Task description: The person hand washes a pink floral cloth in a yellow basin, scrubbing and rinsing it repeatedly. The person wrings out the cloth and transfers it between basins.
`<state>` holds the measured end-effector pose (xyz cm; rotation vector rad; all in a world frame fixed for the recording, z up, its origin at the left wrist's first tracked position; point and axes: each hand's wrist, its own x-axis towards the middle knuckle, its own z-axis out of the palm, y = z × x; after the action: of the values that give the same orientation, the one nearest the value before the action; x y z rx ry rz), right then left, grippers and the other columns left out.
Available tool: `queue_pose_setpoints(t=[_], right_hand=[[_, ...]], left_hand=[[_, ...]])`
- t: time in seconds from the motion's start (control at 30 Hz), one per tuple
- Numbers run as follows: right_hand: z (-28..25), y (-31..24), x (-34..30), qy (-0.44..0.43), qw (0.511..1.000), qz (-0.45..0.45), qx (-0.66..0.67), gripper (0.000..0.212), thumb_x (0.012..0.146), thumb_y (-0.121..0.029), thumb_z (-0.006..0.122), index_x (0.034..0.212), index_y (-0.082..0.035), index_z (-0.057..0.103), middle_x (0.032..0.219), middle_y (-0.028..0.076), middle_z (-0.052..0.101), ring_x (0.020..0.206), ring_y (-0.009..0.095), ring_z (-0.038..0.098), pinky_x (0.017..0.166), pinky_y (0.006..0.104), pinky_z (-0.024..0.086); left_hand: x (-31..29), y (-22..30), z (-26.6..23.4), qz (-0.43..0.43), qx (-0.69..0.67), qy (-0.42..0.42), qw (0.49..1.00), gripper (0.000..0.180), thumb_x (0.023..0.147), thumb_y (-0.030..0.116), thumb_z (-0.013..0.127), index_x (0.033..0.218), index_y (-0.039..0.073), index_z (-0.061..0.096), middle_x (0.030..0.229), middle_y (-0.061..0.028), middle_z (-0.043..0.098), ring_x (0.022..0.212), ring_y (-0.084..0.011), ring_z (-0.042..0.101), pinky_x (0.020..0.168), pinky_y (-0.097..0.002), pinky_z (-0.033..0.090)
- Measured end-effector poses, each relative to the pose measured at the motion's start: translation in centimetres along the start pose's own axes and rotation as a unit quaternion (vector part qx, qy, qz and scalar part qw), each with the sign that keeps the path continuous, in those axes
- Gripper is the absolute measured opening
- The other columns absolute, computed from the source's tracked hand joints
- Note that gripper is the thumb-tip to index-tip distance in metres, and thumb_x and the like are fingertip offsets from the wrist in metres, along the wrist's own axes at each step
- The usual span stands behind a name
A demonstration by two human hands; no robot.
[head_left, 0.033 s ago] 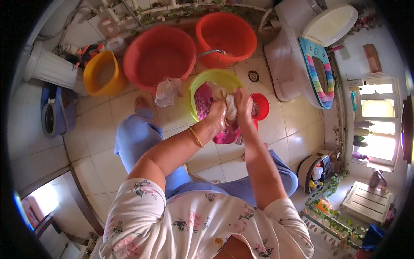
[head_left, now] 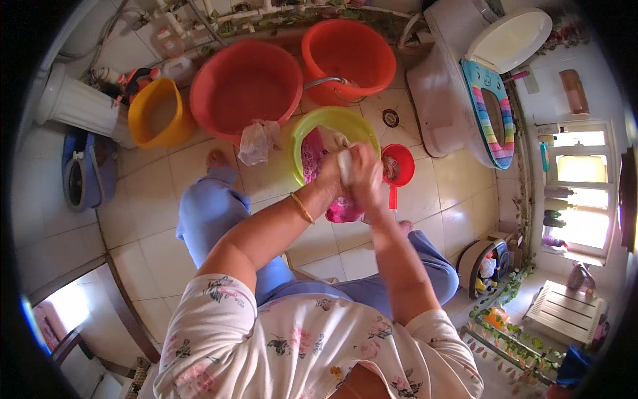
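Note:
A yellow-green basin [head_left: 300, 126] stands on the tiles before me, with a pink and white patterned cloth [head_left: 312, 154] in it. Over this basin my left hand [head_left: 329, 174] is closed on a bunched whitish cloth [head_left: 345, 165]. My right hand [head_left: 364, 174], slightly blurred, presses against the same cloth from the other side, fingers curled round it. Bright pink fabric [head_left: 344, 211] shows below my wrists at the basin's near side; my hands hide how it joins the rest. Close by on the right lies a red dipper [head_left: 404, 156] with something pale inside.
Behind the basin are a large red tub [head_left: 199, 100], an orange-red bucket [head_left: 382, 63] with a metal handle and a yellow bucket [head_left: 136, 123]. A crumpled clear plastic bag [head_left: 258, 143] hangs at the tub's front. A toilet [head_left: 442, 100] stands right, near a floor drain [head_left: 391, 118].
My right hand has drawn in toward my left and lower over the bunched cloth, so less of the cloth shows. The red dipper and its handle are now less covered by my arm.

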<state>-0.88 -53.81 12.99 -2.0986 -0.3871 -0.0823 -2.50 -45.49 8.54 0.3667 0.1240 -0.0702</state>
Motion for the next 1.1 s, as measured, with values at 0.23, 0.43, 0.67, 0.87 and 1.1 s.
queue_pose_setpoints(t=[0.23, 0.43, 0.67, 0.87, 1.1], right_hand=[[-1.8, 0.9, 1.1, 0.006, 0.988, 0.078, -0.131, 0.019, 0.078, -0.024, 0.061, 0.086, -0.007, 0.061, 0.086, 0.015, 0.063, 0.079, 0.037, 0.061, 0.070, 0.0430, 0.048], [1.0, -5.1, -3.0, 0.013, 0.991, -0.057, -0.119, 0.020, 0.082, -0.026, 0.057, 0.084, -0.007, 0.061, 0.082, 0.019, 0.061, 0.075, 0.038, 0.061, 0.064, 0.0452, 0.049], [-0.2, -4.1, -0.5, 0.023, 0.971, -0.133, -0.198, 0.034, 0.087, -0.033, 0.054, 0.069, -0.005, 0.059, 0.077, 0.017, 0.060, 0.073, 0.037, 0.060, 0.065, 0.0430, 0.049], [-3.5, -1.6, 2.7, -0.015, 0.969, 0.055, -0.240, 0.042, 0.090, -0.041, 0.049, 0.077, -0.004, 0.062, 0.084, 0.021, 0.062, 0.078, 0.037, 0.061, 0.066, 0.0451, 0.048], [-11.2, -6.1, 3.1, -0.237, 0.923, -0.139, -0.269, 0.034, 0.078, -0.026, 0.067, 0.108, -0.013, 0.059, 0.087, 0.015, 0.063, 0.082, 0.031, 0.063, 0.066, 0.0403, 0.049]], left_hand=[[-0.5, -0.8, 3.6, -0.144, -0.165, 0.052, 0.974, 0.013, 0.093, 0.024, 0.050, 0.097, 0.012, 0.052, 0.089, -0.0012, 0.055, 0.080, -0.0121, 0.057, 0.071, -0.0253, 0.048], [0.8, 1.3, -1.9, -0.020, -0.095, -0.014, 0.995, 0.010, 0.092, 0.022, 0.049, 0.090, 0.013, 0.053, 0.082, -0.0031, 0.060, 0.080, -0.0137, 0.059, 0.066, -0.0261, 0.045], [1.5, -0.3, -1.7, -0.009, -0.151, -0.192, 0.970, 0.023, 0.093, 0.032, 0.050, 0.107, 0.014, 0.056, 0.108, -0.0030, 0.060, 0.103, -0.0152, 0.055, 0.089, -0.0338, 0.045], [-1.8, 0.8, 5.4, -0.141, 0.036, 0.087, 0.986, 0.024, 0.096, 0.036, 0.042, 0.097, 0.015, 0.054, 0.093, -0.0014, 0.061, 0.081, -0.0146, 0.061, 0.067, -0.0327, 0.055], [-0.4, 9.0, 7.2, -0.195, 0.024, 0.059, 0.979, 0.030, 0.094, 0.033, 0.046, 0.098, 0.005, 0.056, 0.092, -0.0084, 0.063, 0.078, -0.0206, 0.063, 0.056, -0.0323, 0.055]])
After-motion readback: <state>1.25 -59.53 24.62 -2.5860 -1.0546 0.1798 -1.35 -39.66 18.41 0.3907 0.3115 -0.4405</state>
